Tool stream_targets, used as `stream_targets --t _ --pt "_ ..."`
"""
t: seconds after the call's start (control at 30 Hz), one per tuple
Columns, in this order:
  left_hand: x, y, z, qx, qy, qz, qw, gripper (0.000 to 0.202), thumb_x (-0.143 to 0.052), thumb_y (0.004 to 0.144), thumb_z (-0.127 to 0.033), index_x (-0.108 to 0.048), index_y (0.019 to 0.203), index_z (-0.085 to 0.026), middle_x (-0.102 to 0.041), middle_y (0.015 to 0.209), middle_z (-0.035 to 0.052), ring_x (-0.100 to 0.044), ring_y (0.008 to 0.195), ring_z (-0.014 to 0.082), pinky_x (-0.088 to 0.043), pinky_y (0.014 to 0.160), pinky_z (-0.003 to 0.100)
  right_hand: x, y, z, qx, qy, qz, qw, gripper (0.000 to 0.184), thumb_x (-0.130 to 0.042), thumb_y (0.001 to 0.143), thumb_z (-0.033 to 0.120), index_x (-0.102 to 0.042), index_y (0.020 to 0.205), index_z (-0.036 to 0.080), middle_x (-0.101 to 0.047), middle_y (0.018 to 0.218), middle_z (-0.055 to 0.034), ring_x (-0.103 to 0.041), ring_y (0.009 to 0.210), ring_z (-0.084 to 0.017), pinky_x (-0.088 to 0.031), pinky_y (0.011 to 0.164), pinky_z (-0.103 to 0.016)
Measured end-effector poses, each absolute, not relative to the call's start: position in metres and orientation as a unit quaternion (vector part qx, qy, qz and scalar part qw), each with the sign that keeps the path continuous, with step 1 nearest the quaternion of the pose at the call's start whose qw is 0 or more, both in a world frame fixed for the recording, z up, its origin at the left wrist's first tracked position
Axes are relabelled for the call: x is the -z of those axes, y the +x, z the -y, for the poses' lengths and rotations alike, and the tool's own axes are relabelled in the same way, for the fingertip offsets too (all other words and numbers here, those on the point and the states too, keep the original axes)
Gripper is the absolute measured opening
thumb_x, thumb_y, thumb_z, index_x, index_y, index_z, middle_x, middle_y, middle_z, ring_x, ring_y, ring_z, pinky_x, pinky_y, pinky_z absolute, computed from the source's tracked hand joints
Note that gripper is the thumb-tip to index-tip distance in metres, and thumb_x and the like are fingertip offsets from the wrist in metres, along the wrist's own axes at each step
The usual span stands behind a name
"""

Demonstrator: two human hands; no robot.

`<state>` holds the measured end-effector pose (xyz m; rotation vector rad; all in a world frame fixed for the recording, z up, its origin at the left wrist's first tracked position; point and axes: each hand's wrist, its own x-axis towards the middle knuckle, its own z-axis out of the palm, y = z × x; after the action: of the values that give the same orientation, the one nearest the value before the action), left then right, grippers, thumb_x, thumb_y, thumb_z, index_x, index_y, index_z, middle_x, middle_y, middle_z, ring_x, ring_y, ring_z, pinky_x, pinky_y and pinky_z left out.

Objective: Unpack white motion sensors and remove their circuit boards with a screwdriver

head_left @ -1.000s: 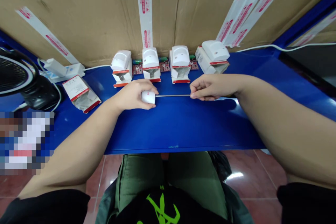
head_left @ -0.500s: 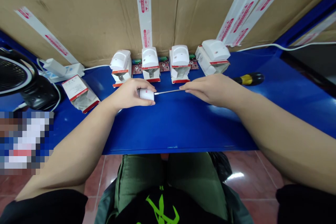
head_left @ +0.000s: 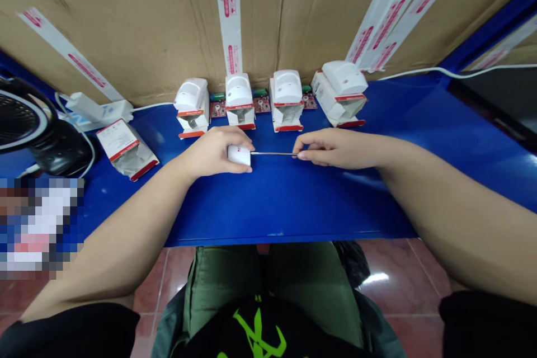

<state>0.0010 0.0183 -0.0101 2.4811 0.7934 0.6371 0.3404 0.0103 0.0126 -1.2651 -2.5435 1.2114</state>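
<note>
My left hand (head_left: 216,148) is closed round a small white detector (head_left: 239,155), held by its sides just over the blue table. From the right, the thin metal shaft of a screwdriver (head_left: 274,153) meets the detector's right end. Whether its tip is inside or only touching, I cannot tell. My right hand (head_left: 329,148) pinches the shaft with thumb and fingers; the hand and wrist hide the handle. Behind my hands, white detectors (head_left: 286,86) rest on small opened cartons (head_left: 287,118) in a row. Red circuit boards (head_left: 262,105) lie between the cartons.
Another opened carton (head_left: 128,148) lies at the left, near a black fan (head_left: 59,148) and a white power strip (head_left: 98,117). A cardboard wall (head_left: 138,17) closes off the back. A white cable (head_left: 457,74) runs along the right rear. The table's front edge (head_left: 272,239) is near my lap.
My right hand has turned and its fingers have curled more round the screwdriver. The yellow and black handle, visible before, is now hidden. The detector and shaft appear slightly farther right and lower.
</note>
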Motion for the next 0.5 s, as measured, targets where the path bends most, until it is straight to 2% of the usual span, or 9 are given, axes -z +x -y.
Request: stream_targets --t 0.1,0.17,0.3,0.37,0.5 --pt "0.011 0.001 -0.019 -0.234 0.902 -0.288 0.219 0.034 -0.098 0.088 -0.039 -0.089 0.116 -0.022 -0.089 0.121 0.0098 -0.086 0.111 0.0300 -0.068 0.110 0.047 -0.009 0.336 -0.006 -0.296 -0.425 0.854 0.042 0.025 -0.060 0.105 0.050 -0.070 0.107 0.027 -0.062 0.068 0.0022 -0.052 0.062 -0.020 -0.039 0.069 -0.035" --pt "0.011 0.000 -0.019 -0.237 0.904 -0.287 0.212 0.034 -0.097 0.089 -0.039 -0.088 0.116 -0.021 -0.089 0.119 0.0098 -0.086 0.109 0.0297 -0.068 0.108 0.046 -0.008 0.332 -0.002 -0.210 -0.427 0.878 0.054 0.022 -0.059 0.107 0.045 -0.069 0.103 0.027 -0.065 0.070 -0.0003 -0.054 0.064 -0.021 -0.038 0.070 -0.034" --pt "0.011 0.000 -0.020 -0.238 0.906 -0.282 0.209 0.031 -0.098 0.089 -0.039 -0.088 0.113 -0.022 -0.089 0.116 0.0089 -0.086 0.108 0.0299 -0.068 0.107 0.046 -0.006 0.326 0.003 -0.085 -0.427 0.898 0.072 0.029 -0.054 0.111 0.047 -0.066 0.093 0.026 -0.072 0.077 -0.0059 -0.060 0.070 -0.023 -0.035 0.070 -0.035" --pt "0.011 0.000 -0.020 -0.239 0.908 -0.273 0.210 0.030 -0.100 0.088 -0.036 -0.088 0.112 -0.022 -0.089 0.117 0.0087 -0.086 0.109 0.0297 -0.068 0.108 0.046 -0.007 0.324 0.004 -0.097 -0.430 0.895 0.068 0.029 -0.053 0.110 0.046 -0.064 0.092 0.026 -0.072 0.078 -0.0062 -0.061 0.071 -0.024 -0.036 0.071 -0.036" --pt "0.011 0.000 -0.019 -0.231 0.916 -0.269 0.190 0.036 -0.105 0.084 -0.032 -0.089 0.115 -0.024 -0.088 0.123 0.0090 -0.085 0.116 0.0306 -0.067 0.113 0.048 -0.009 0.325 0.000 -0.233 -0.429 0.870 0.067 0.030 -0.057 0.106 0.049 -0.059 0.087 0.027 -0.066 0.070 -0.0014 -0.058 0.067 -0.021 -0.040 0.072 -0.035"
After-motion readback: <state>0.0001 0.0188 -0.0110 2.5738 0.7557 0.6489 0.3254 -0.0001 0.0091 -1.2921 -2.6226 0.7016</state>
